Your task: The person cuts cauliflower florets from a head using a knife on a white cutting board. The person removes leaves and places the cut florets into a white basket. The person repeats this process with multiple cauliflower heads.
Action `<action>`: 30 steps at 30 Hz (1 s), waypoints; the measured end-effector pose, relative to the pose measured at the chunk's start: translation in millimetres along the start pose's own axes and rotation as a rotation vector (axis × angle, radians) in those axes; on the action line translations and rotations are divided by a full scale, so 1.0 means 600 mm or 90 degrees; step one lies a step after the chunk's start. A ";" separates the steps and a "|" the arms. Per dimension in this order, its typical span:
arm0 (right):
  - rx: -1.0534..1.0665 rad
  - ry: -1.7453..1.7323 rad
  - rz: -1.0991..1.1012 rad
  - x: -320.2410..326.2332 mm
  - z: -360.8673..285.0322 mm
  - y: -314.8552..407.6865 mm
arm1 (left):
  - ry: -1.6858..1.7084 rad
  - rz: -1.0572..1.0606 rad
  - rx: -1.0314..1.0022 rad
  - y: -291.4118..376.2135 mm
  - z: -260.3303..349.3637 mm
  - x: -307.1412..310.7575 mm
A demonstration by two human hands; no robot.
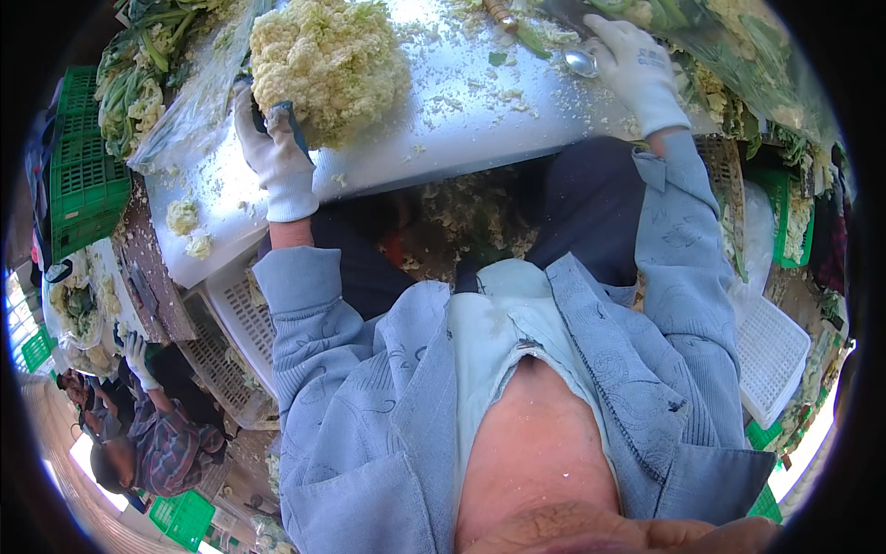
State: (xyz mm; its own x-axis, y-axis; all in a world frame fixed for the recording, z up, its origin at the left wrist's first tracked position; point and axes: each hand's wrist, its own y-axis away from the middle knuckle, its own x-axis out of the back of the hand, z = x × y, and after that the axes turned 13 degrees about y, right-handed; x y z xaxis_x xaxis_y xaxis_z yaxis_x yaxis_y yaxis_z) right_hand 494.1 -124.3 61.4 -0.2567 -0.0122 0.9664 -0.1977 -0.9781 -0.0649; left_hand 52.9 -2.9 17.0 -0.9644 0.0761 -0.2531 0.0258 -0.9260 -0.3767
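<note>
My left hand, in a white knitted glove with dark patches on the fingers, grips the near left side of a large cauliflower head on the pale work surface. At the upper right, my right hand, gloved in white, is at a shiny metal spoon-like piece; whether the fingers hold it is unclear. A dark blurred shape lies just beyond those fingers. Near the top edge is a ribbed brown handle. Two small florets lie at the left, and crumbs are scattered over the surface.
Clear plastic sheeting and cauliflower leaves lie at the left beside stacked green crates. White baskets stand below the surface. More plastic and leaves are at the upper right, a white basket lower down. Other people work at far left, one in plaid.
</note>
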 end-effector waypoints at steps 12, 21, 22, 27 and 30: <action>-0.140 0.115 -0.165 -0.080 0.071 0.037 | -0.342 -0.126 0.071 -0.093 0.087 -0.097; -0.125 -0.137 -0.135 -0.022 0.081 0.059 | -0.398 -0.505 -0.175 -0.069 0.119 -0.096; -0.062 -0.227 0.005 -0.042 0.086 0.074 | -0.358 -0.520 -0.143 -0.068 0.127 -0.102; -0.051 -0.442 0.016 0.053 -0.003 0.099 | -0.357 -0.494 -0.138 -0.126 0.080 -0.057; -0.008 -0.601 -0.062 0.086 -0.089 0.083 | -0.242 -0.369 -0.031 -0.096 0.067 -0.092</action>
State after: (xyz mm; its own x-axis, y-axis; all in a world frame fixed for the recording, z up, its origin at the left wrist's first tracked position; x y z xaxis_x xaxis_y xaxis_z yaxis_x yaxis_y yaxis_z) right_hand 420.6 -162.7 94.5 0.6311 -0.0991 0.7693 -0.1897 -0.9814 0.0292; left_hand 93.7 31.6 88.6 -0.8510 0.4102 0.3279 -0.5183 -0.7566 -0.3985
